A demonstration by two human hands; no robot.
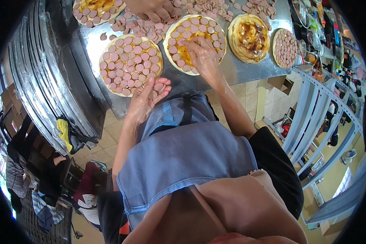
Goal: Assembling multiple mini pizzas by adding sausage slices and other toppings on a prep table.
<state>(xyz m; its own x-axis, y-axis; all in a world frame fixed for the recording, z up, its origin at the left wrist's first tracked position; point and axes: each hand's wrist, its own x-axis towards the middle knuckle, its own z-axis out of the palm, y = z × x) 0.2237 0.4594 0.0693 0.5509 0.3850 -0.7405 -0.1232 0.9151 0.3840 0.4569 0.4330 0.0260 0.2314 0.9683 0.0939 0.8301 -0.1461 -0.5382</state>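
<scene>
Over a pizza base (183, 31) with brown sauce and sausage slices round much of its top, my right hand (202, 55) bends down with fingers pinched together; its fingertips touch the topping, and any slice in them is hidden. My left hand (147, 95) is cupped around several pink sausage slices (158, 87), just below a second pizza base (130, 65) covered in slices. To the right sits a stack of bases (249, 38) with sauce on top and no slices. Farther right is another slice-covered base (285, 48).
A co-worker's hand (152, 9) reaches into a heap of loose sausage slices (207, 7) along the far side of the metal table (240, 73). Another partly topped base (95, 11) lies far left. Stacked metal trays (44, 77) stand left, a grey metal rack (313, 110) right.
</scene>
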